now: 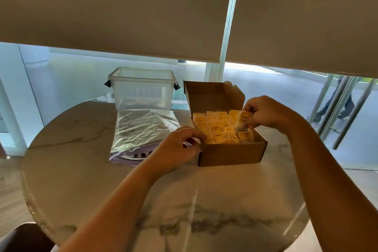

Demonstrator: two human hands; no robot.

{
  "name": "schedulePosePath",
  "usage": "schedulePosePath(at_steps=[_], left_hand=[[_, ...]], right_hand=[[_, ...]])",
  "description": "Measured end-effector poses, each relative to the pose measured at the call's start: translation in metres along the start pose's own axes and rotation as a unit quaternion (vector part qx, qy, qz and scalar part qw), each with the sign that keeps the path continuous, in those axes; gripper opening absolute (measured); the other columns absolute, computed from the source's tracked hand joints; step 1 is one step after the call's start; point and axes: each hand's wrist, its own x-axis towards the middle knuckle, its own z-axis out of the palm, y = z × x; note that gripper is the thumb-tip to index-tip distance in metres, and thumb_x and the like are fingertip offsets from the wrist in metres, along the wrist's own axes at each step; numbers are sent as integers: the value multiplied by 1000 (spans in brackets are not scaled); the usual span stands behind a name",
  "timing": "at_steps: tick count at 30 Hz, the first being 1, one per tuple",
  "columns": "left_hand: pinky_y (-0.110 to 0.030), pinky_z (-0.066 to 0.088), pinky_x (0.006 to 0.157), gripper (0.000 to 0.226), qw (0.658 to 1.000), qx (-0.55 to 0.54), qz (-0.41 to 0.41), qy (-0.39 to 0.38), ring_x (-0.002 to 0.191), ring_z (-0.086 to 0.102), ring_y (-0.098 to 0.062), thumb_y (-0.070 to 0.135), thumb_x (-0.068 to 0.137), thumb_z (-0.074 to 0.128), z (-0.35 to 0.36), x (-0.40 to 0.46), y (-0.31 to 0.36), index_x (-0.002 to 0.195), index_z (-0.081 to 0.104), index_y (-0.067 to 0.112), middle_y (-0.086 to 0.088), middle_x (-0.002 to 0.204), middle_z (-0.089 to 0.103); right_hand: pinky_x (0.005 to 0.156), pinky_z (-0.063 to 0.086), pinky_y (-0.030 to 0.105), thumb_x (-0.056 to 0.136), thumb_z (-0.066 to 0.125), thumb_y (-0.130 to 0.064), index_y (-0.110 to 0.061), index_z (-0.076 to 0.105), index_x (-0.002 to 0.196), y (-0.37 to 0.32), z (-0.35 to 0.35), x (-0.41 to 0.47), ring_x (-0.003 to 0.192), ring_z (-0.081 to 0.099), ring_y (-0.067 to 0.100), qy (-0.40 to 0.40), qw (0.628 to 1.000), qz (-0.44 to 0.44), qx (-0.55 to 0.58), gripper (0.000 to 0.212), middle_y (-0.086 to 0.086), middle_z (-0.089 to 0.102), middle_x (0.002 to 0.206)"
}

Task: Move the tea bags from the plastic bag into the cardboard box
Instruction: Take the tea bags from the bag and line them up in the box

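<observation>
An open brown cardboard box [232, 154] stands on the round marble table [163, 200], its lid flap upright at the back. Several yellow tea bags [216, 128] stand packed in rows inside it. My right hand [266, 113] is over the box's right side and pinches one yellow tea bag [244, 121] just above the rows. My left hand [178, 147] grips the box's front left corner with curled fingers. A clear plastic zip bag [141, 129] lies flat to the left of the box; no tea bags show inside it.
A clear plastic tub [142, 88] with dark clips stands behind the plastic bag at the table's far edge. Windows with lowered roller blinds are behind the table. A person's legs [337, 106] pass outside at the right. A dark chair back [24, 237] shows at the lower left.
</observation>
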Motion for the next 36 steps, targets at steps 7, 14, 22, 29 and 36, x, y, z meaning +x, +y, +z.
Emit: schedulePosePath(at_steps=[7, 14, 22, 29, 36], left_hand=[[-11, 47, 83, 21, 1000, -4, -4, -7, 95, 59, -1, 15, 88, 63, -1, 1, -4, 99, 64, 32, 8, 108, 61], [-12, 48, 82, 21, 1000, 7, -12, -14, 98, 59, -5, 14, 88, 61, -1, 0, -1, 102, 63, 30, 9, 108, 60], [-11, 26, 85, 26, 960, 267, 85, 7, 100, 40, 6, 8, 78, 68, -38, -5, -2, 82, 63, 33, 20, 105, 52], [-28, 25, 96, 33, 912, 409, -17, -34, 117, 34, -10, 5, 81, 64, -65, -8, -17, 83, 70, 37, 16, 125, 48], [-13, 36, 87, 25, 948, 302, 18, 100, 103, 60, -25, -11, 86, 53, -76, -2, -26, 99, 71, 0, -15, 111, 65]], right_hand=[[55, 37, 18, 78, 66, -9, -27, 52, 65, 19, 12, 14, 77, 53, 17, -127, 973, 31, -192, 26, -2, 54, 75], [81, 49, 28, 83, 65, -8, -19, 60, 91, 36, 36, 23, 95, 59, 24, -61, 984, 36, -166, 14, 8, 61, 99], [77, 44, 26, 84, 59, -7, -9, 60, 106, 20, 36, 7, 97, 58, 25, -9, 990, 11, -143, 22, 8, 60, 101], [74, 37, 21, 88, 56, -7, -11, 64, 101, -42, 55, -11, 89, 53, 16, 16, 989, -126, -81, 15, 1, 57, 95], [84, 35, 8, 92, 55, -5, -11, 66, 108, -96, 120, -26, 95, 50, 6, -31, 958, -284, -27, 21, 1, 58, 108]])
